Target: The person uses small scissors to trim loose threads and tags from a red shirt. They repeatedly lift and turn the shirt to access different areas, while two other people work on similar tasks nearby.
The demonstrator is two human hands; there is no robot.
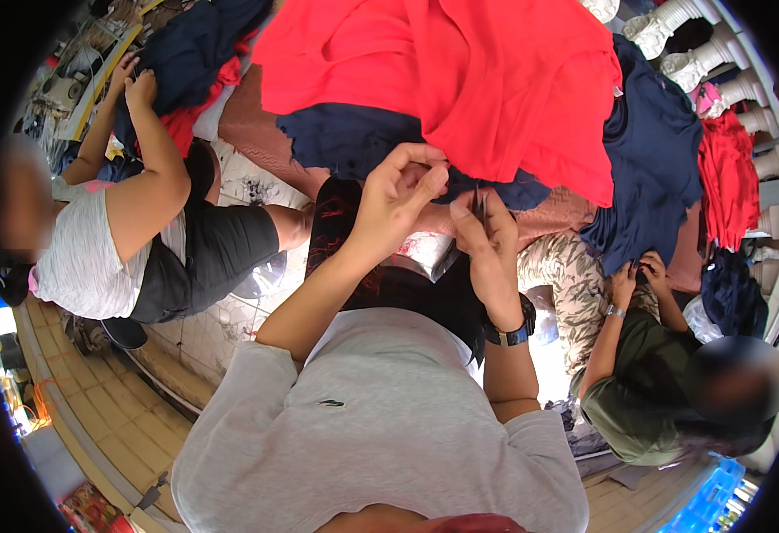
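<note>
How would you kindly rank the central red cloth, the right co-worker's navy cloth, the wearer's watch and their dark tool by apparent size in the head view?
Largest: red cloth
navy cloth
watch
Smallest: dark tool

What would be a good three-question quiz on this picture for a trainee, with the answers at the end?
1. Multiple choice: which of the wearer's hands holds the small dark tool?
a) left hand
b) right hand
2. True or false: the large red cloth lies over navy cloth.
3. Fill in: the wearer's shirt is ____ in colour.

Key: 1. b; 2. true; 3. grey.
</note>
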